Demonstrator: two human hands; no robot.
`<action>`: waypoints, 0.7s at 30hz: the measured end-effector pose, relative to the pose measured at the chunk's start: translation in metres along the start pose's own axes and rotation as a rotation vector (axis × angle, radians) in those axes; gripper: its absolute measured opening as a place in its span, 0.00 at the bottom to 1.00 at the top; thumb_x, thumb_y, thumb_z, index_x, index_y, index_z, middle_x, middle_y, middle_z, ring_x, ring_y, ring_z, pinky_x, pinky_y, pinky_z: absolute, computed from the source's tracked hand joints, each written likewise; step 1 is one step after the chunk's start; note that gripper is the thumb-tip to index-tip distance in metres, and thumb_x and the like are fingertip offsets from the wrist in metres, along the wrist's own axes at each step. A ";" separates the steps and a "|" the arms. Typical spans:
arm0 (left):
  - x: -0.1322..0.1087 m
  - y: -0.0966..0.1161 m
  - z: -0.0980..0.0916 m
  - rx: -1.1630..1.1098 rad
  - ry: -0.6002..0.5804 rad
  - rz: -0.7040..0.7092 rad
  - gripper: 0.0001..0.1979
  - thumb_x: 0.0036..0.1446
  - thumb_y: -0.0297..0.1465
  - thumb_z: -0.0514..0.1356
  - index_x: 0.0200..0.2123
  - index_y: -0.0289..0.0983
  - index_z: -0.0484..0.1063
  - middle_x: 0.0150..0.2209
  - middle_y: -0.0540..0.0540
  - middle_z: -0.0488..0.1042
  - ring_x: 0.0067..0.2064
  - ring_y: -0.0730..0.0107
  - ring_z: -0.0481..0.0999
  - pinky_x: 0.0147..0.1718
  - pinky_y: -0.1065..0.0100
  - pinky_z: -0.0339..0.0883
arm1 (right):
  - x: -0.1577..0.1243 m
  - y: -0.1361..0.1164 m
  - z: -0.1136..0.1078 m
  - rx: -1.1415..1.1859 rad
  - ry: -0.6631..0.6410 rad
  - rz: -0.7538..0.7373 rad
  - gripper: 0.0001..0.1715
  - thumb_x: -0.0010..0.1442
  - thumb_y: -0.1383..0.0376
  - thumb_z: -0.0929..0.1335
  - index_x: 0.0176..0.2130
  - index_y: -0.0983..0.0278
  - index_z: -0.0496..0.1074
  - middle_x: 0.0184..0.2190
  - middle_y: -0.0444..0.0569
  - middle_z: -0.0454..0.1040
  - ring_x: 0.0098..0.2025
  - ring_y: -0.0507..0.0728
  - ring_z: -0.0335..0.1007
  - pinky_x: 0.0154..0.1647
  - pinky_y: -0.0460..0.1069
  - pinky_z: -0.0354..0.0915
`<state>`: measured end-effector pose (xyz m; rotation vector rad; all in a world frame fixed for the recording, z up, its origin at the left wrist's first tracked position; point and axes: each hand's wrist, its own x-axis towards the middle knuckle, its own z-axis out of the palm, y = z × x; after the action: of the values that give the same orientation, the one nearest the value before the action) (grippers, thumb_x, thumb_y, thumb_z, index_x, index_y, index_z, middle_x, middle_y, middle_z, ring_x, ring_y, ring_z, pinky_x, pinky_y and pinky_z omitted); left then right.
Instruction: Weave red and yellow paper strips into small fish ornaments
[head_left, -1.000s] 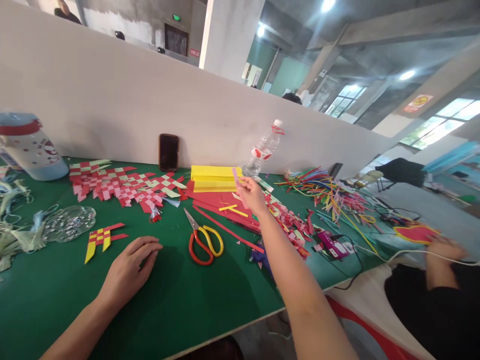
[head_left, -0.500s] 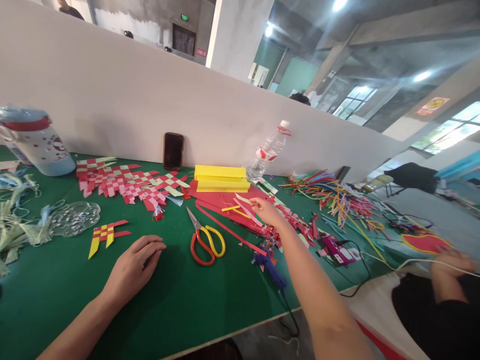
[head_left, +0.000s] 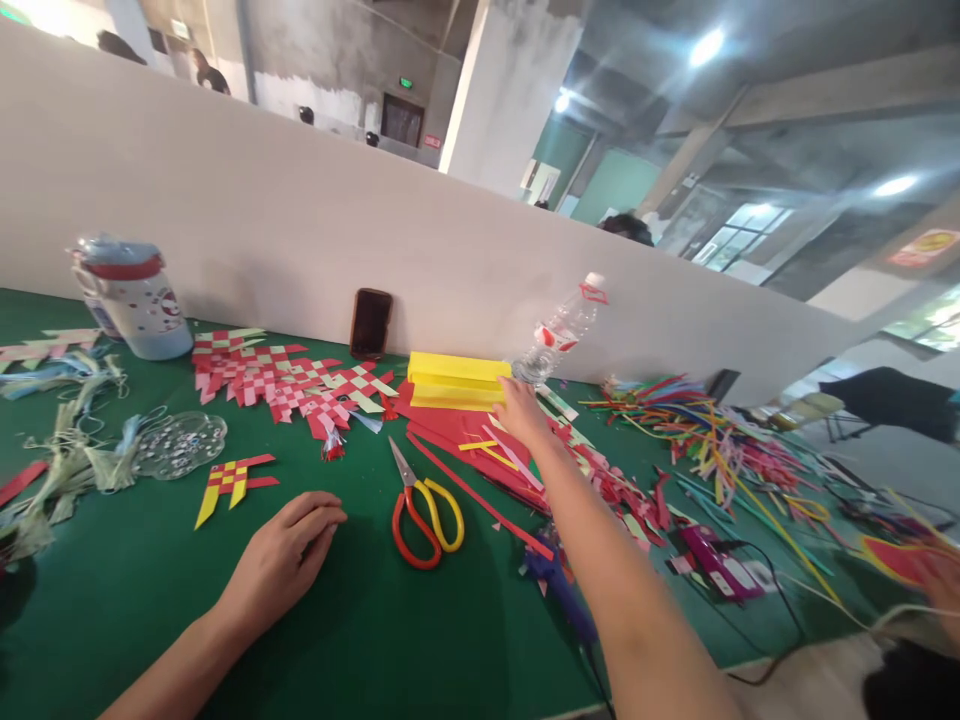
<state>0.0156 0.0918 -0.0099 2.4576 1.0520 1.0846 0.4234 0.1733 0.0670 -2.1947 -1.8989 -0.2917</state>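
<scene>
My left hand (head_left: 289, 550) rests on the green table with its fingers curled together and nothing visible in them. My right hand (head_left: 521, 408) reaches to the right end of the folded yellow paper (head_left: 457, 380); whether its fingers grip the paper cannot be made out. Below the yellow paper lie red paper sheets and strips (head_left: 435, 422). Scissors (head_left: 426, 505) with one red and one yellow handle lie between my hands. A small red and yellow woven piece (head_left: 232, 480) sits left of my left hand. A blue glue gun (head_left: 559, 585) is partly behind my right forearm.
Woven pink pieces (head_left: 262, 375), a dish of small beads (head_left: 180, 445) and a drink flask (head_left: 146, 300) stand at left. A phone (head_left: 371, 322) and a plastic bottle (head_left: 559, 335) lean by the wall. Colourful strips (head_left: 675, 415), a purple device (head_left: 720, 565) and another person's hand (head_left: 941, 580) are at right.
The view has shifted, so the table's things appear lower and further right. My right hand has moved from beside a pale strip to the yellow paper's right end. My left hand stays resting.
</scene>
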 end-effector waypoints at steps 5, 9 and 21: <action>0.002 -0.004 0.001 0.010 0.004 -0.015 0.13 0.66 0.30 0.50 0.38 0.41 0.74 0.43 0.44 0.76 0.42 0.69 0.79 0.40 0.71 0.73 | 0.036 -0.026 0.020 -0.073 -0.040 -0.103 0.22 0.65 0.58 0.67 0.56 0.63 0.67 0.55 0.53 0.69 0.51 0.60 0.70 0.50 0.60 0.69; 0.005 -0.004 0.001 0.002 -0.011 -0.029 0.13 0.66 0.29 0.49 0.39 0.41 0.74 0.43 0.44 0.76 0.42 0.69 0.79 0.40 0.71 0.73 | 0.059 -0.029 0.029 -0.103 -0.062 -0.098 0.19 0.65 0.59 0.67 0.54 0.63 0.69 0.53 0.52 0.70 0.49 0.58 0.71 0.48 0.58 0.70; 0.005 0.001 0.004 -0.059 -0.033 -0.017 0.12 0.66 0.28 0.49 0.40 0.41 0.73 0.43 0.43 0.76 0.42 0.68 0.78 0.41 0.71 0.73 | 0.097 0.009 -0.033 -0.134 0.318 0.122 0.19 0.66 0.58 0.66 0.54 0.64 0.68 0.50 0.52 0.72 0.46 0.58 0.72 0.46 0.58 0.71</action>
<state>0.0211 0.0945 -0.0092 2.4075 1.0141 1.0511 0.4461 0.2543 0.1264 -2.1783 -1.6103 -0.7172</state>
